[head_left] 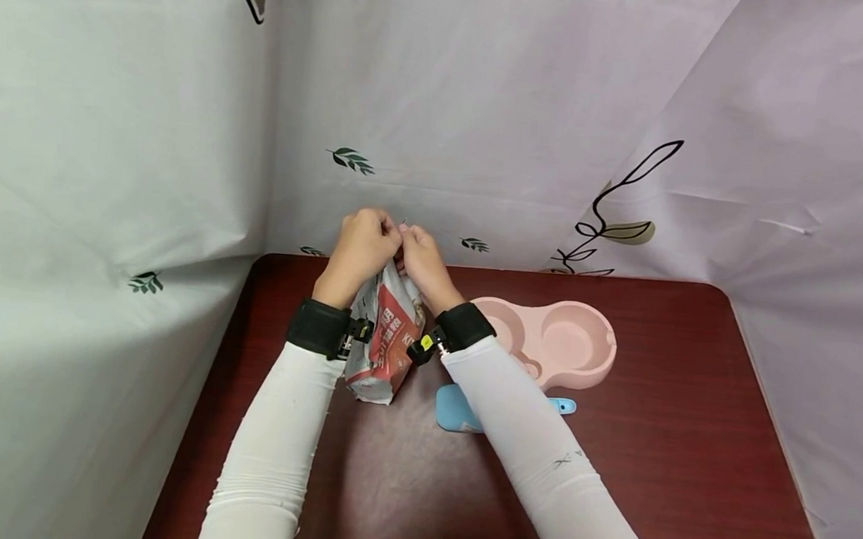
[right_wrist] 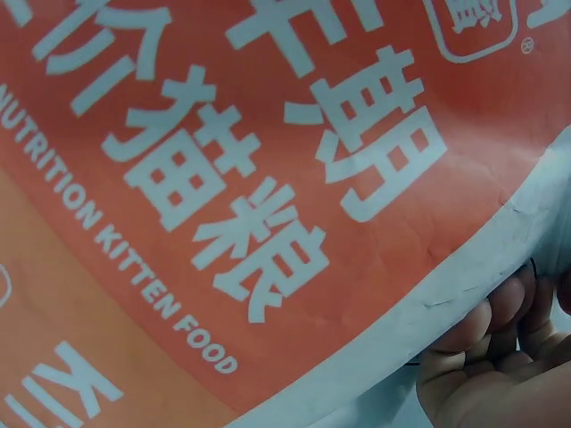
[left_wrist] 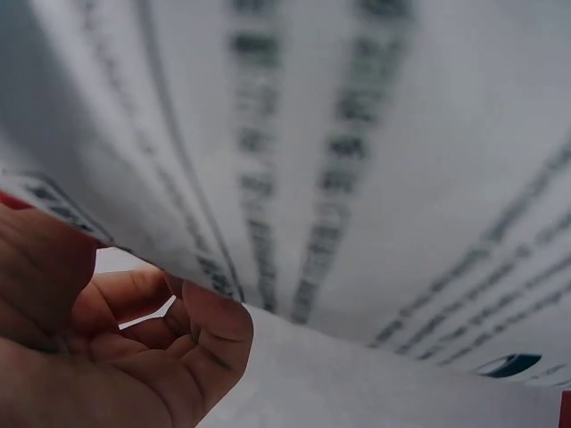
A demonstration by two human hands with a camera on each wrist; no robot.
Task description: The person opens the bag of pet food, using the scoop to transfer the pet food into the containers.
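A red and white bag of kitten food (head_left: pixel 394 334) stands on the table, leaning a little, between the two forearms. At its top edge my left hand (head_left: pixel 361 248) pinches one side with curled fingers. Close beside it, nearly touching, my right hand (head_left: pixel 426 271) pinches the same top edge. White printed bag paper fills most of the left wrist view, with the left hand (left_wrist: pixel 169 348) below it. In the right wrist view the orange-red front reads "NUTRITION KITTEN FOOD", and the right hand (right_wrist: pixel 491 343) grips its pale rim. Whether the top is torn cannot be seen.
A pink double pet bowl (head_left: pixel 577 338) sits to the right, partly behind the right wrist. Under the right forearm lies a blue scoop (head_left: pixel 455 407), its handle end poking out to the right. A pale patterned curtain (head_left: pixel 487 123) hangs behind the dark red table (head_left: pixel 691 421).
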